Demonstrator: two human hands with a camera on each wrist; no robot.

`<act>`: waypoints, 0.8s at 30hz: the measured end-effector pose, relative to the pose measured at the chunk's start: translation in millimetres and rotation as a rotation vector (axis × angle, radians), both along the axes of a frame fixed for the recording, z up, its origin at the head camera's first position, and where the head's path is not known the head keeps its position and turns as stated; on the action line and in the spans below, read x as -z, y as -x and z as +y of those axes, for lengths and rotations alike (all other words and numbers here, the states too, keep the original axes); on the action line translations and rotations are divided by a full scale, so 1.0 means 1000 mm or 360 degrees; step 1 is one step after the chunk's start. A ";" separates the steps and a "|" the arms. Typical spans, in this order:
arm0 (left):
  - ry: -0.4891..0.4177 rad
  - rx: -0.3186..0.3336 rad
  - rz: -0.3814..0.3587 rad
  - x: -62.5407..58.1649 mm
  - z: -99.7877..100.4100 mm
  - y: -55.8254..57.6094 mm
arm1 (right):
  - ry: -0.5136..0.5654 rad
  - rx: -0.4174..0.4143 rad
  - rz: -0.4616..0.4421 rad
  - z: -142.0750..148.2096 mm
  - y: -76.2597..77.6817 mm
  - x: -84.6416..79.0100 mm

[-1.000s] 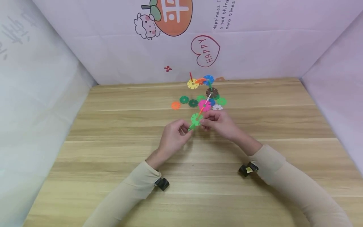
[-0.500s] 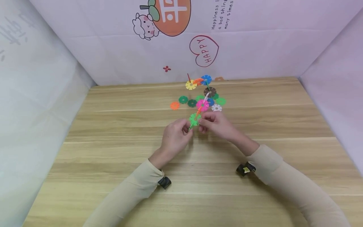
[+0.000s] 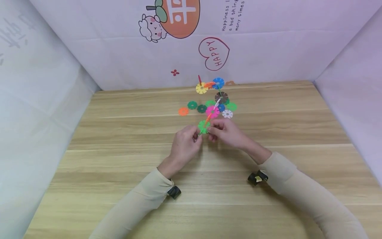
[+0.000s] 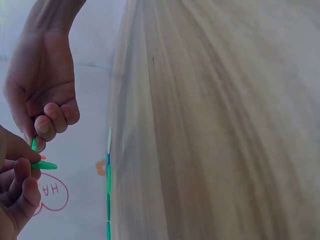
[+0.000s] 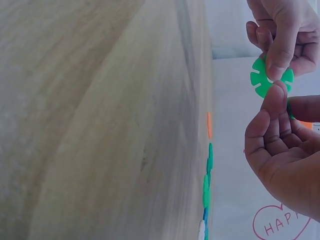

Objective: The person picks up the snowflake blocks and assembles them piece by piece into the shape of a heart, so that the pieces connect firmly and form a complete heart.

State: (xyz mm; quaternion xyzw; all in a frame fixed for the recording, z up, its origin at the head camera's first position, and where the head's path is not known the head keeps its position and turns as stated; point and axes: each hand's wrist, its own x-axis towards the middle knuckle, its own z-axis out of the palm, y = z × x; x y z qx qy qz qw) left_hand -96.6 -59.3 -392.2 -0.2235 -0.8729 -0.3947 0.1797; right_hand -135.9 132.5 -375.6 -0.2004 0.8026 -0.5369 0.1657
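With the fingers of my left hand [image 3: 185, 143] I pinch a green, round, slotted plastic disc [image 5: 260, 80]. My right hand's [image 3: 229, 133] fingers are clamped on a bright-green slotted plastic disc [image 3: 203, 126] right beside it, ending a multicoloured chain of discs [image 3: 213, 112] that runs toward the wooden surface's [image 3: 209, 199] far edge. Loose flat slotted discs [image 3: 192, 105] lie near that edge.
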 end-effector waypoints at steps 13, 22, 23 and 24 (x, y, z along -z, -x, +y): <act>0.0088 0.0061 -0.0010 0.001 0.001 0.002 | -0.0038 -0.0092 0.0011 0.007 0.001 0.003; 0.0189 0.0168 -0.0138 0.001 -0.010 0.003 | -0.0003 -0.0208 -0.0011 0.020 0.007 0.008; 0.0177 0.0170 -0.0179 0.001 -0.012 0.004 | -0.0011 -0.0219 -0.0025 0.022 0.008 0.008; 0.0158 0.0168 -0.0224 0.000 -0.015 0.004 | -0.0011 -0.0234 -0.0036 0.025 0.009 0.008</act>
